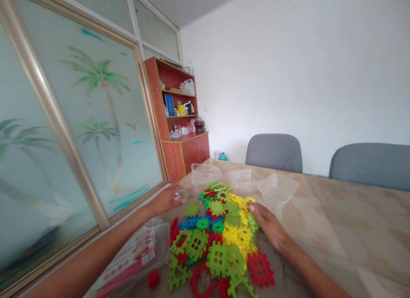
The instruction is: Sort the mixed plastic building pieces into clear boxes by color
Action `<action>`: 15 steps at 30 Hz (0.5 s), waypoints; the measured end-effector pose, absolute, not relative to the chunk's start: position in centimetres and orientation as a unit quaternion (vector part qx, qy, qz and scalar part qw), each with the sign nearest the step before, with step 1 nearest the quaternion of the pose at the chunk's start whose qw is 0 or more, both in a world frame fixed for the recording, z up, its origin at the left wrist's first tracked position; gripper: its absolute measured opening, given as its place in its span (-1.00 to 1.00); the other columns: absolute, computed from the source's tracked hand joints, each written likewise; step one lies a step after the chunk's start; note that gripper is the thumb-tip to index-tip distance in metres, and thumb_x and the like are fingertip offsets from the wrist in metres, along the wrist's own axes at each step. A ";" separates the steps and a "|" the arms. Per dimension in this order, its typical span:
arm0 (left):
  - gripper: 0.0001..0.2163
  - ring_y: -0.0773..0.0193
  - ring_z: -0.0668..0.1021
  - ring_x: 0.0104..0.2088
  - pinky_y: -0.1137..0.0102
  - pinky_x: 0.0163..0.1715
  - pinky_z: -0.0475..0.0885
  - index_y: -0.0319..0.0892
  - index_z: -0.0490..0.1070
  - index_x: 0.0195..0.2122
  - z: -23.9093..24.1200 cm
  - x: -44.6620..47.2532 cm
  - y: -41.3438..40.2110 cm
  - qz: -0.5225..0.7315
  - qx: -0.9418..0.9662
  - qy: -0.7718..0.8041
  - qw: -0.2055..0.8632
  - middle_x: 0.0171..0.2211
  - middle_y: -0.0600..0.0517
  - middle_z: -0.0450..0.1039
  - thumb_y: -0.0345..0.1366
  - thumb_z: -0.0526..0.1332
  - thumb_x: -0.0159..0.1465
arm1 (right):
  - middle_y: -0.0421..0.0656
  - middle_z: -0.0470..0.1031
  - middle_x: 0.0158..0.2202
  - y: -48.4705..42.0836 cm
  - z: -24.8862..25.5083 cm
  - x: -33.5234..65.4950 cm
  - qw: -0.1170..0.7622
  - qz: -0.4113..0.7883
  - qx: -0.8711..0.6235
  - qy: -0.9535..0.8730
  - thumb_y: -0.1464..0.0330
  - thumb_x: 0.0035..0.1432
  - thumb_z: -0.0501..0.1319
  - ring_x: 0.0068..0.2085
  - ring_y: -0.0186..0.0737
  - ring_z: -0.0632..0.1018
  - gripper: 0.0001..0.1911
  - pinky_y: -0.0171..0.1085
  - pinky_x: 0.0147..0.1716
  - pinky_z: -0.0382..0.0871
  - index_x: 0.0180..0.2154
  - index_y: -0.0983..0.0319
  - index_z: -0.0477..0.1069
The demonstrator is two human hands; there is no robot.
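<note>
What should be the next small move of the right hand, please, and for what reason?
Probably the right hand should pinch the yellow plastic piece nearest to it. This piece lies at the outer edge of the pile, seemingly within easy reach, while the left hand is across the pile. I cannot tell whether the right hand already touches it.

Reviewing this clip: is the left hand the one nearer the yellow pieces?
No, the right hand is beside the yellow pieces, while the left hand is farther left, nearer the blue pieces.
</note>
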State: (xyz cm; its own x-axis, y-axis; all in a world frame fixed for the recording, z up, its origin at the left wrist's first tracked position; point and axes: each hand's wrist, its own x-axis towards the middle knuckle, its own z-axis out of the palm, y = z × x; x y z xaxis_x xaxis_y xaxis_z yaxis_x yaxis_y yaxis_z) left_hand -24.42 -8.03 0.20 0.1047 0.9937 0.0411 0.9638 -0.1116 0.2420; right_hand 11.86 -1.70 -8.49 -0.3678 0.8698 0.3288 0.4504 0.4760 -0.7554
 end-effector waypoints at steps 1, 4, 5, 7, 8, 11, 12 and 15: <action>-0.33 -0.02 0.22 0.26 0.20 0.24 0.08 -0.16 0.14 0.27 0.0 -23.1 -8.6 0.092 0.756 0.642 0.090 0.29 -0.10 0.14 0.11 0.11 0.22 | 0.01 0.44 0.12 -1.5 -8.4 11.6 0.365 0.285 -0.420 -0.780 -0.03 0.26 -0.11 0.16 -0.01 0.38 -0.35 -0.02 0.21 0.15 0.04 0.28 0.42; -0.05 -0.04 0.11 0.31 0.18 0.26 0.04 -0.12 -0.09 0.35 -0.8 -18.9 -11.0 0.051 0.803 0.568 0.170 0.36 -0.12 -0.08 0.21 0.26 0.05 | 0.01 0.38 0.17 -1.3 -8.1 10.4 0.353 0.281 -0.405 -0.796 -0.03 0.24 -0.05 0.20 0.00 0.34 -0.36 0.01 0.23 0.10 0.11 0.27 0.37; 0.04 -0.10 0.05 0.32 0.10 0.26 0.02 -0.10 -0.17 0.37 -1.0 -17.6 -11.8 0.035 0.809 0.554 0.195 0.37 -0.14 -0.17 0.23 0.30 -0.02 | 0.02 0.38 0.17 -1.3 -8.1 10.1 0.349 0.277 -0.400 -0.801 -0.02 0.22 -0.01 0.20 0.03 0.33 -0.37 0.03 0.23 0.09 0.11 0.26 0.38; 0.14 -0.24 -0.06 0.32 -0.07 0.23 0.00 -0.04 -0.26 0.37 -1.6 -15.2 -13.1 0.012 0.802 0.558 0.213 0.38 -0.20 -0.32 0.24 0.35 -0.11 | 0.02 0.39 0.16 -1.7 -8.1 9.8 0.345 0.267 -0.391 -0.810 0.01 0.18 0.09 0.20 0.07 0.32 -0.42 0.08 0.22 0.08 0.07 0.23 0.42; 0.15 -0.28 -0.09 0.32 -0.13 0.21 -0.01 -0.03 -0.25 0.37 -1.9 -14.1 -13.6 0.008 0.796 0.569 0.207 0.38 -0.22 -0.36 0.24 0.36 -0.13 | 0.01 0.40 0.14 -2.0 -8.1 9.8 0.346 0.262 -0.386 -0.814 0.03 0.16 0.12 0.19 0.08 0.33 -0.46 0.08 0.21 0.08 0.04 0.21 0.45; 0.10 -0.32 -0.12 0.32 -0.19 0.20 -0.06 -0.07 -0.16 0.36 -2.6 -11.4 -14.3 0.028 0.800 0.575 0.166 0.38 -0.28 -0.38 0.21 0.36 -0.11 | -0.02 0.46 0.08 -3.2 -8.3 10.6 0.354 0.256 -0.369 -0.820 0.11 0.17 0.14 0.13 0.04 0.38 -0.57 0.04 0.18 0.14 -0.02 0.19 0.47; 0.07 -0.32 -0.12 0.32 -0.20 0.20 -0.07 -0.07 -0.12 0.36 -2.7 -10.6 -14.5 0.036 0.811 0.563 0.153 0.38 -0.28 -0.38 0.19 0.36 -0.09 | -0.03 0.48 0.05 -3.6 -8.3 11.1 0.357 0.259 -0.364 -0.820 0.12 0.18 0.13 0.10 0.02 0.41 -0.59 0.02 0.16 0.18 -0.03 0.18 0.47; -0.07 -0.27 -0.01 0.31 -0.16 0.20 -0.01 -0.06 -0.01 0.32 -3.1 -8.4 -15.1 0.062 0.848 0.511 0.127 0.38 -0.22 -0.28 0.17 0.32 -0.01 | -0.06 0.50 0.00 -5.0 -8.4 12.8 0.362 0.272 -0.357 -0.817 0.14 0.23 0.09 0.04 -0.04 0.46 -0.63 -0.04 0.10 0.29 -0.04 0.16 0.43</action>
State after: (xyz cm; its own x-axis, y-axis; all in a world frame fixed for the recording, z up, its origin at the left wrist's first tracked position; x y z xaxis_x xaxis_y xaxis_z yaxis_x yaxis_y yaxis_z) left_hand -8.43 -15.10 -3.07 0.4694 0.8826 -0.0256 0.8512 -0.4447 0.2788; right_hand 12.80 -5.05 -8.44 -0.4836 0.7798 0.3975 0.3856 0.5975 -0.7031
